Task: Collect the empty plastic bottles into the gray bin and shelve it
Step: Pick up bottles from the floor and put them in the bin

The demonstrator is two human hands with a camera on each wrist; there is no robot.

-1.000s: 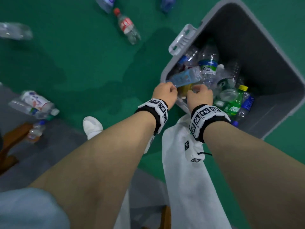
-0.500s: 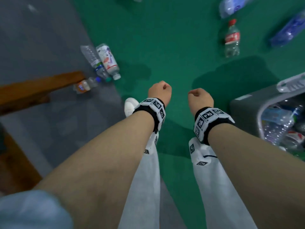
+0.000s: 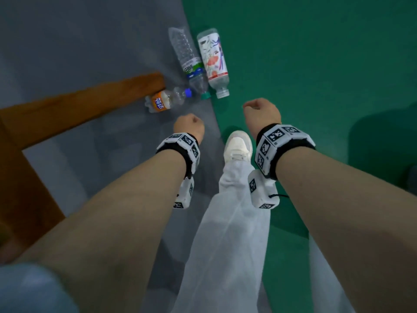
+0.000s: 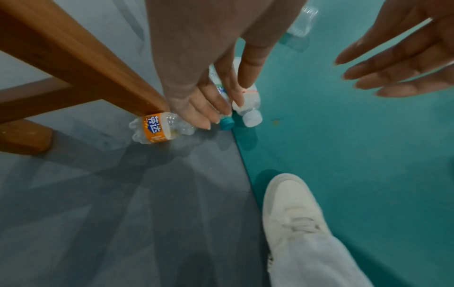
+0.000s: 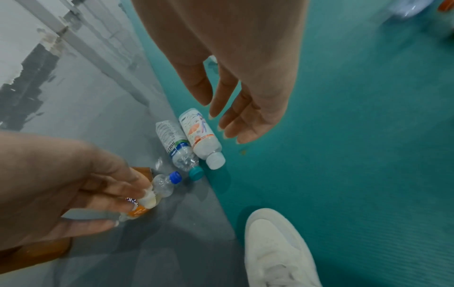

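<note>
Three empty bottles lie together on the floor where grey meets green. A clear water bottle (image 3: 188, 62) (image 5: 176, 147) with a teal cap lies beside a white-labelled bottle (image 3: 213, 62) (image 5: 199, 134). A small orange-labelled bottle (image 3: 167, 100) (image 4: 157, 128) with a blue cap lies against a wooden leg. My left hand (image 3: 189, 126) (image 4: 209, 108) hovers over the small bottle with fingers loosely extended, holding nothing. My right hand (image 3: 261, 111) (image 5: 236, 116) hangs above the green floor beside the white-labelled bottle, fingers relaxed and empty. The gray bin is out of view.
A wooden furniture frame (image 3: 90, 102) stands at the left, its leg end touching the small bottle. My white shoe (image 3: 238, 145) is planted just behind the bottles on the green floor. More bottles show blurred at the far top right (image 5: 407, 7).
My hands have left the gray bin, which has gone out of view to the right. The view has swung left and both hands now hang above the three bottles by the wooden leg.
</note>
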